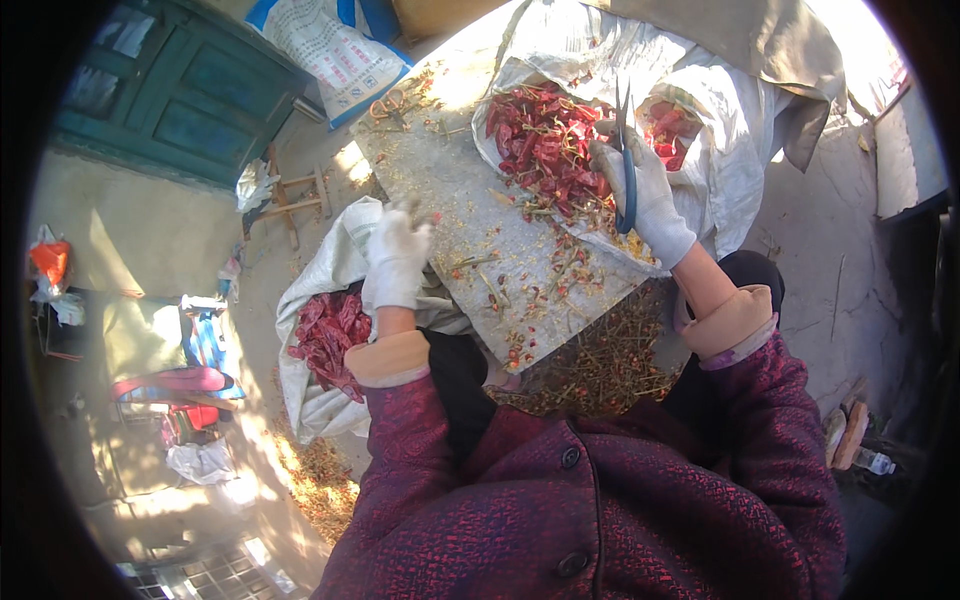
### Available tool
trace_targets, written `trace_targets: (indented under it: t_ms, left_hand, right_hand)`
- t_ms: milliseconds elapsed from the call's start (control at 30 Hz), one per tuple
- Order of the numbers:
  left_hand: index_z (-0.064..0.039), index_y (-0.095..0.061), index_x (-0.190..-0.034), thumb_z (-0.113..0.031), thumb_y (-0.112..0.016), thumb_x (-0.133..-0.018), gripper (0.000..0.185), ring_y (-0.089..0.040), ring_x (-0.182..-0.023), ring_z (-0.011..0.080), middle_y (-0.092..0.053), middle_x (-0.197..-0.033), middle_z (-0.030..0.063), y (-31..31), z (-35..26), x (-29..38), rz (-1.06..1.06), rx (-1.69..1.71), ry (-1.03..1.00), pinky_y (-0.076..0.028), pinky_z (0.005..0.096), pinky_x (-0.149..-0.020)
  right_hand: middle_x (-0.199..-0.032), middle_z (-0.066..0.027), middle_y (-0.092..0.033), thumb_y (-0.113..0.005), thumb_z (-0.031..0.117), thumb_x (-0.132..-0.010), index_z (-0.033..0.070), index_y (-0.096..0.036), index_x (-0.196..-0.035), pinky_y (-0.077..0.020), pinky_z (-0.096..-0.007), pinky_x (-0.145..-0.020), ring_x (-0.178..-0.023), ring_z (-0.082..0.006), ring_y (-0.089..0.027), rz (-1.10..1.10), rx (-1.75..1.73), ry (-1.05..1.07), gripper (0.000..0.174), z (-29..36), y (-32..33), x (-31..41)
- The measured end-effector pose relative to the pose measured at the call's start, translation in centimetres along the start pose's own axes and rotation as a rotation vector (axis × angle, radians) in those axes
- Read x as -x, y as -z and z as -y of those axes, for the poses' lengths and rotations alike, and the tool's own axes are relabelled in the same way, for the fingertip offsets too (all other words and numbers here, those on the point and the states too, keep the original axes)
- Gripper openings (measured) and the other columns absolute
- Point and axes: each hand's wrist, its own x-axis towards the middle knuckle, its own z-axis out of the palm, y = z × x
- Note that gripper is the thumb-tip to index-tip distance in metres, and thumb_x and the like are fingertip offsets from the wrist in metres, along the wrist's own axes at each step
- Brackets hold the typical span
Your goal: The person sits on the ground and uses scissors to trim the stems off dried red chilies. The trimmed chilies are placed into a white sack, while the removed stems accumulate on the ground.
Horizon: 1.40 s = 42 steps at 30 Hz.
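Note:
My right hand [649, 191], in a white knit glove, holds scissors [628, 176] with dark blue handles, blades pointing away from me. It is over the edge of an opened white woven sack [540, 67] full of dried red chili peppers [544, 142]. My left hand [397, 251], gloved in white too, is slightly blurred above the left edge of the board [480, 225]; whether its fingers hold anything I cannot tell. Just below and left of it, a second woven sack [300, 330] holds more dried red chilies [334, 337]. Cut stems and seeds are scattered over the board.
Orange-handled scissors [386, 109] lie at the board's far left corner. A pile of stems [615, 360] is on the ground between my knees. A small wooden stool [289, 199] stands near a green door [202, 97]. Bricks [851, 435] and a plastic bottle [874, 461] lie at right.

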Motion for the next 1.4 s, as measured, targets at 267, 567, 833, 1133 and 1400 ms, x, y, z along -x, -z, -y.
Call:
trace_targets:
  t_ms: [267, 567, 833, 1133, 1400]
  left_hand:
    - [-0.008, -0.059, -0.137, -0.039, -0.083, -0.082, 0.068, -0.055, -0.133, 0.0372, -0.050, -0.150, 0.0208, -11.9, -13.2, -0.5, 0.284, -0.083, -0.085, -0.051, 0.0452, -0.104]
    - [-0.001, -0.072, -0.105, -0.026, -0.078, -0.081, 0.036, -0.069, -0.104, 0.0388, -0.073, -0.102, 0.0245, -12.7, -8.6, 0.4, 0.481, 0.104, -0.149, -0.054, 0.0460, -0.092]
    - [-0.005, -0.073, -0.119, -0.019, -0.074, -0.085, 0.037, -0.072, -0.102, 0.0290, -0.076, -0.108, 0.0169, -9.0, -5.6, 2.8, 0.923, 0.298, -0.268, -0.055, 0.0395, -0.090]
    - [-0.010, -0.066, -0.129, -0.029, -0.079, -0.083, 0.051, -0.063, -0.113, 0.0404, -0.053, -0.142, 0.0183, -10.4, -12.9, 6.7, 0.499, -0.114, -0.670, -0.052, 0.0465, -0.097]
    - [-0.012, -0.073, -0.117, -0.025, -0.077, -0.085, 0.035, -0.065, -0.108, 0.0374, -0.063, -0.120, 0.0221, -7.1, -8.1, 8.2, 1.042, 0.297, -0.561, -0.054, 0.0427, -0.089]
  right_hand:
    - [-0.099, -0.0068, -0.067, -0.063, 0.016, -0.103, -0.002, -0.057, -0.131, -0.0556, -0.0276, -0.076, -0.085, -0.0119, -0.065, -0.007, 0.218, -0.030, 0.035, -1.6, 0.4, -0.9]
    - [-0.087, -0.0149, -0.067, -0.067, 0.031, -0.096, -0.004, -0.061, -0.117, -0.0519, -0.0374, -0.076, -0.079, -0.0208, -0.063, -0.036, 0.315, 0.025, 0.041, 0.1, 1.0, -0.5]
    - [-0.083, -0.0173, -0.068, -0.069, 0.039, -0.093, -0.003, -0.062, -0.111, -0.0511, -0.0407, -0.078, -0.079, -0.0246, -0.065, 0.011, 0.336, -0.020, 0.046, -0.1, 0.3, -0.2]
    - [-0.094, -0.0218, -0.070, -0.067, 0.034, -0.095, 0.000, -0.064, -0.116, -0.0526, -0.0432, -0.082, -0.089, -0.0350, -0.070, 0.020, 0.465, -0.048, 0.040, -0.3, -0.7, 0.0]
    - [-0.092, -0.0208, -0.070, -0.068, 0.031, -0.095, 0.000, -0.064, -0.118, -0.0522, -0.0417, -0.083, -0.088, -0.0307, -0.069, 0.071, 0.386, -0.055, 0.039, 0.8, -0.3, 0.4]
